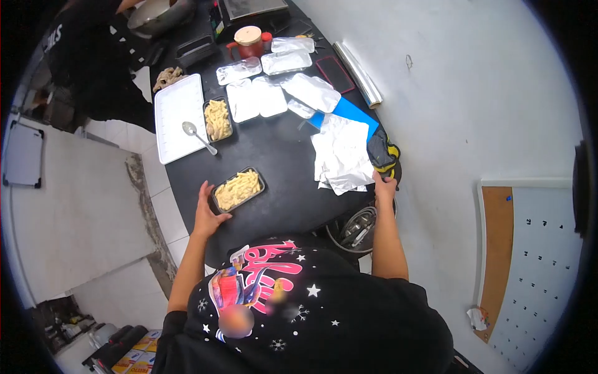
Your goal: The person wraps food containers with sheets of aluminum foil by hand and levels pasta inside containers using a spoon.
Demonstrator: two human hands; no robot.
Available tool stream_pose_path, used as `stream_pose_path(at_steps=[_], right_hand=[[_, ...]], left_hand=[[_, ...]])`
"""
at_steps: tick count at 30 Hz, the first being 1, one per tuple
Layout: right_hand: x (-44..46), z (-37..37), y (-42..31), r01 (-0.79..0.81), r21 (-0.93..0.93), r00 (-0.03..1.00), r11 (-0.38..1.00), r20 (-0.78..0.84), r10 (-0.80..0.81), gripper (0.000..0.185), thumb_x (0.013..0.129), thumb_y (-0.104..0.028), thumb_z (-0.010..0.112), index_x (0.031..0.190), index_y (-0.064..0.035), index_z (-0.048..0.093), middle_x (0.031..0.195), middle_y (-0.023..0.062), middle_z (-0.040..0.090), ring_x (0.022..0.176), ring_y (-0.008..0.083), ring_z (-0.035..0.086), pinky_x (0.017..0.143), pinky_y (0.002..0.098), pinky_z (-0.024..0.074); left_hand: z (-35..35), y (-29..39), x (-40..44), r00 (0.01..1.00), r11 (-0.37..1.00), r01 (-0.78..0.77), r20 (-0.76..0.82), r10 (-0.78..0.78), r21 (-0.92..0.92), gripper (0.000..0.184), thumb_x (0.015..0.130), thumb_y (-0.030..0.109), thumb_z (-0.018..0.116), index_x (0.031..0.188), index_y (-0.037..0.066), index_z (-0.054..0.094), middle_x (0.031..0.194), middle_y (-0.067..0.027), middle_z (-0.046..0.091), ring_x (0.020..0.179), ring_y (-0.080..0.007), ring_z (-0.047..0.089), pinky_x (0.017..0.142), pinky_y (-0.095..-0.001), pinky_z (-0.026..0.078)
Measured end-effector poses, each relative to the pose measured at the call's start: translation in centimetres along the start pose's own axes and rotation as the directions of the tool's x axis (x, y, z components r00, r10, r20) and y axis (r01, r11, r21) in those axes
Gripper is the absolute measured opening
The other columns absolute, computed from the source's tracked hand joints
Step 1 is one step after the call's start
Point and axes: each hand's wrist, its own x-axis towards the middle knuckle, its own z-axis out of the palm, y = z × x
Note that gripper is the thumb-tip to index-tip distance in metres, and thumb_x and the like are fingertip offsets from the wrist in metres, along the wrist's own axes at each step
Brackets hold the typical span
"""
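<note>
In the head view, my left hand (pixel 208 212) cups the near left end of a small black tray of pasta (pixel 238 190), thumb on one side and fingers on the other. The tray stands upright on the black table and has no cover. At the right edge of the table my right hand (pixel 384 186) pinches the corner of a crinkled foil sheet (pixel 341 153), which lies in a loose stack. Farther back, a second tray of pasta (pixel 217 119) sits beside a white tray (pixel 177 134) with a metal spoon (pixel 198 137) resting on it.
Several foil-covered trays (pixel 286 62) stand at the back, near a red jug (pixel 248 42), a phone (pixel 335 74) and a foil roll (pixel 358 75). A blue folder (pixel 354 115) lies partly under the foil. Another person (pixel 93 68) stands at the far left. A wall borders the right side.
</note>
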Motion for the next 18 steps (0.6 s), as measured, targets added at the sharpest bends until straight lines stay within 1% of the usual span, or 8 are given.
stream_pose_path(at_steps=[3,5,7,8,9,12,14,18], right_hand=[[-4.8,-2.2,-6.0,-0.212,0.089,0.952,0.973,0.245,0.185,0.028,0.076,-0.022,0.076,0.09,-0.0035,0.06,0.072,0.0005,0.055,0.061,0.0101,0.05,0.056,0.0228,0.0396],[-3.5,-0.5,-3.3,0.16,0.19,0.975,0.969,0.124,-0.186,0.023,0.077,-0.019,0.074,0.085,-0.0024,0.061,0.067,0.0011,0.056,0.059,0.0114,0.051,0.056,0.0258,0.0419],[-4.6,0.1,-4.5,0.535,0.14,0.84,0.833,0.017,-0.542,0.012,0.08,-0.011,0.068,0.08,-0.003,0.06,0.066,0.0006,0.056,0.058,0.0102,0.05,0.056,0.0274,0.0418],[-8.4,-1.3,-8.4,0.497,0.209,0.844,0.842,0.111,-0.525,0.008,0.08,-0.008,0.066,0.081,-0.0032,0.059,0.071,0.0051,0.059,0.063,0.0157,0.055,0.06,0.0304,0.0439],[-10.9,-1.9,-10.7,0.668,0.163,0.715,0.727,0.13,-0.687,0.007,0.08,-0.006,0.065,0.082,-0.0032,0.06,0.075,0.0077,0.061,0.067,0.0203,0.056,0.063,0.0324,0.0447],[-16.5,-2.0,-15.2,0.961,0.175,0.195,0.215,0.125,-0.973,0.008,0.078,-0.002,0.064,0.085,-0.0037,0.061,0.087,0.0123,0.063,0.078,0.0316,0.058,0.07,0.0384,0.0455],[-19.3,-1.1,-16.9,0.969,0.238,0.014,0.062,0.196,-0.981,0.015,0.074,-0.003,0.067,0.088,-0.0049,0.062,0.089,0.0095,0.064,0.081,0.0302,0.058,0.071,0.0391,0.0452],[-22.8,1.1,-19.1,0.841,0.429,-0.435,-0.33,0.173,-0.884,0.019,0.07,-0.006,0.066,0.088,-0.0105,0.063,0.093,0.0049,0.062,0.082,0.0244,0.059,0.07,0.0374,0.0445]], left_hand=[[0.2,-0.1,-0.4,0.998,0.999,-0.044,-0.044,0.044,0.001,0.114,0.055,0.003,0.086,0.147,0.01,0.019,0.138,-0.0194,0.045,0.127,-0.0345,0.045,0.11,-0.0397,0.033],[0.1,0.4,-1.3,0.983,0.995,-0.05,-0.174,0.065,0.085,0.106,0.061,0.006,0.083,0.146,0.009,0.021,0.133,-0.0191,0.048,0.121,-0.0329,0.049,0.105,-0.0397,0.038],[-0.1,0.8,-1.5,0.958,0.99,-0.04,-0.277,0.076,0.132,0.095,0.068,0.008,0.08,0.145,0.008,0.023,0.125,-0.0182,0.052,0.114,-0.03,0.053,0.098,-0.0385,0.043],[-0.2,0.8,-1.5,0.946,0.99,-0.024,-0.316,0.067,0.139,0.089,0.072,0.008,0.077,0.144,0.008,0.024,0.121,-0.0174,0.054,0.109,-0.0281,0.056,0.093,-0.0373,0.047],[-0.4,0.8,-1.7,0.932,0.989,-0.003,-0.358,0.055,0.145,0.083,0.076,0.008,0.074,0.143,0.008,0.025,0.116,-0.0166,0.056,0.103,-0.0261,0.058,0.088,-0.0361,0.05],[-0.6,0.9,0.2,0.988,0.932,0.004,-0.144,-0.061,-0.363,0.064,0.088,0.012,0.065,0.14,0.007,0.029,0.104,-0.015,0.059,0.09,-0.0219,0.062,0.074,-0.0328,0.053],[-1.6,5.1,1.6,0.97,0.797,0.209,0.014,-0.245,-0.567,0.053,0.098,0.024,0.053,0.14,0.007,0.027,0.1,-0.0163,0.061,0.083,-0.0232,0.063,0.07,-0.0346,0.054],[-4.3,6.1,4.1,0.954,0.461,0.273,0.176,-0.242,-0.845,0.078,0.092,0.064,0.033,0.146,0.011,0.016,0.108,-0.0203,0.059,0.087,-0.0283,0.066,0.071,-0.0407,0.057]])
